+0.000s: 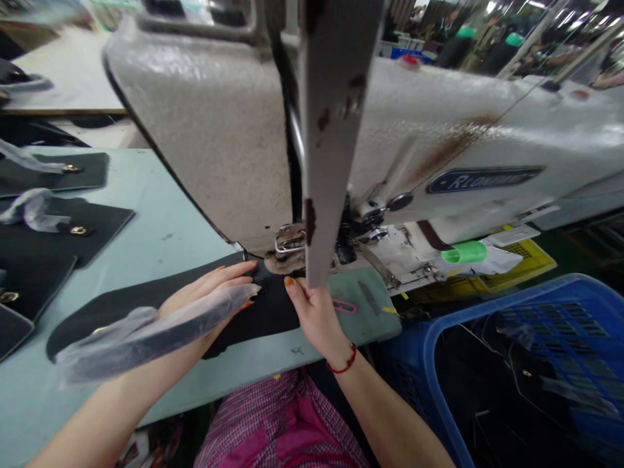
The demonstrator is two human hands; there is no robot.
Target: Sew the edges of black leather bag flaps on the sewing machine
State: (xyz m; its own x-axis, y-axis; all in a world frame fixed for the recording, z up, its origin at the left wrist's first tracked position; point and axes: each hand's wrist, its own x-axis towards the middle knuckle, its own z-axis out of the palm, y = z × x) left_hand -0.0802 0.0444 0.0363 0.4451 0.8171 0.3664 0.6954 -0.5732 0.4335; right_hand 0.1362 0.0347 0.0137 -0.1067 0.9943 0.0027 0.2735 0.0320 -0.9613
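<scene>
Our flat left hand likely steadies the panel near the tabletop's front edge; we cannot tell the right hand's grip.

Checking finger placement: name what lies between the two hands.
Head view: a stretch of the black piece lies between the left hand and the right hand.

A pale blue-green tabletop spreads around the sewing machine. A long black piece lies partly under the machine's head; well left of the machine lie several black panels — and on its near side, a pink looped item and a yellow scrap.
</scene>
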